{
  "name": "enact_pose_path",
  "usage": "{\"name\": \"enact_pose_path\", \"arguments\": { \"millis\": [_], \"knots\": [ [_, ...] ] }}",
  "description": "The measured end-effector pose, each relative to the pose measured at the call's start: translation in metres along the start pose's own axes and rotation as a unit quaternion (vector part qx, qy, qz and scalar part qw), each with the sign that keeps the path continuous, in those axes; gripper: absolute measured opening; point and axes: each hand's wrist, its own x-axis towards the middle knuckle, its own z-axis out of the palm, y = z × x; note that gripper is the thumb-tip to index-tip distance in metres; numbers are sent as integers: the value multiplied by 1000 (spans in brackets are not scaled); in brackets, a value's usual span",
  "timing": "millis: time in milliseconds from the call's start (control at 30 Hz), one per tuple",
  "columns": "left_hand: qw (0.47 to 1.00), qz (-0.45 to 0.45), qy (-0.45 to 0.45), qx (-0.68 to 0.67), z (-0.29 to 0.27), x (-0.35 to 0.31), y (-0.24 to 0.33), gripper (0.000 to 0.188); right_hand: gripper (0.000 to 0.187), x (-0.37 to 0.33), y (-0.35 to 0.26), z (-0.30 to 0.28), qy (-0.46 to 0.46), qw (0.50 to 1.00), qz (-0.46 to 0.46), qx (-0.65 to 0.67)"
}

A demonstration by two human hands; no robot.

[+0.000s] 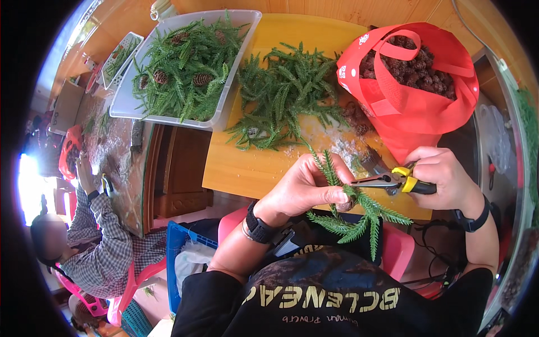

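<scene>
Between thumb and fingers, my left hand (317, 188) pinches an artificial pine sprig (368, 216) with drooping green branches. Something brown, apparently a small pine cone (345, 205), shows just under my thumb. My right hand (441, 174) is closed round long-nose pliers (387, 180) with yellow and black handles. The plier tips point left and reach the sprig beside my left fingertips; whether they grip anything is too small to tell. Both hands are above the table's near edge.
Loose pine sprigs (289, 90) are heaped on the yellow table (236, 168). A clear bin (216, 115) of sprigs and cones stands left, a red bag (404, 121) of pine cones right. A brush (373, 163) lies near white debris. Another person (106, 247) sits at the far left.
</scene>
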Motion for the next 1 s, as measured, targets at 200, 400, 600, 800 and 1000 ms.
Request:
{"name": "enact_pose_path", "arguments": {
  "millis": [200,400,600,800,1000],
  "knots": [
    [1000,-2,11,6,4,0,3,24,19,-2,-5,-5,-21,998,48,23],
    [999,-16,42,-16,8,-1,5,28,17,0,-7,-10,-57,994,82,45],
    [998,-38,-10,-47,7,-1,1,33,15,3,8,1,-33,995,-10,89],
    [995,-57,-53,-57,6,-3,-1,32,20,8,7,3,-32,998,-31,49],
    [992,-85,-70,-61,7,-2,4,30,21,7,8,0,-26,998,-56,4]
  ]
}}
